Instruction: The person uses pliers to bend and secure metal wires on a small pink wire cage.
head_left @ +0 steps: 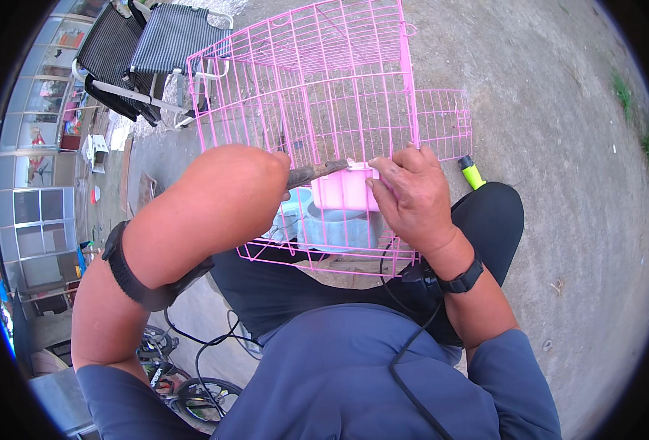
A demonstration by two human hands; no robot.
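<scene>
A pink wire cage [302,92] stands in front of me, between my bent legs. My left hand [283,176] is closed around a worn, dark tool that looks like pliers [317,173]; its tip reaches the top edge of a pink plastic box [339,192] at the cage's near side. At the box's top right corner, my right hand [412,187] has its fingers bent in a pinch by the cage wires. Whatever lies between those fingertips is too small to make out. Below the box sits a pale blue container [339,229], seen through the wires.
A wire door panel [444,125] sticks out from the cage's right side. Beside my knee is a yellow-green and black object [472,173]. A striped folding chair [177,40] stands at far left, a bicycle [207,400] lower left. Black cables [401,359] run across my body.
</scene>
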